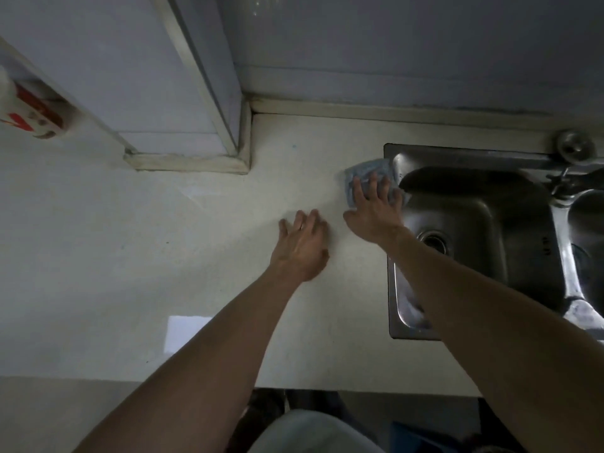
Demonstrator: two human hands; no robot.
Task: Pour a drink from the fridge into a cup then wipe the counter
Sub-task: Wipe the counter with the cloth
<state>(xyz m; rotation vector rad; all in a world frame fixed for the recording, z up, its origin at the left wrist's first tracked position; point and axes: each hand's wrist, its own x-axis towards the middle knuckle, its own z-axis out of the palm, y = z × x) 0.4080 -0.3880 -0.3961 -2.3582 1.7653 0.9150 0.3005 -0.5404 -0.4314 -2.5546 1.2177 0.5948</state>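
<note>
A blue cloth [366,170] lies on the pale counter [163,256] at the left rim of the steel sink [523,230]. My right hand [374,210] presses flat on the cloth with its fingers spread, covering most of it. My left hand [302,243] rests palm down on the bare counter just left of the right hand, fingers straight and holding nothing. No cup or drink shows on the counter here.
A white boxed pillar [183,93] juts onto the counter at the back left. A red and white carton [29,109] sits at the far left. A tap [573,148] stands behind the sink, with a second basin [588,223] at the right edge.
</note>
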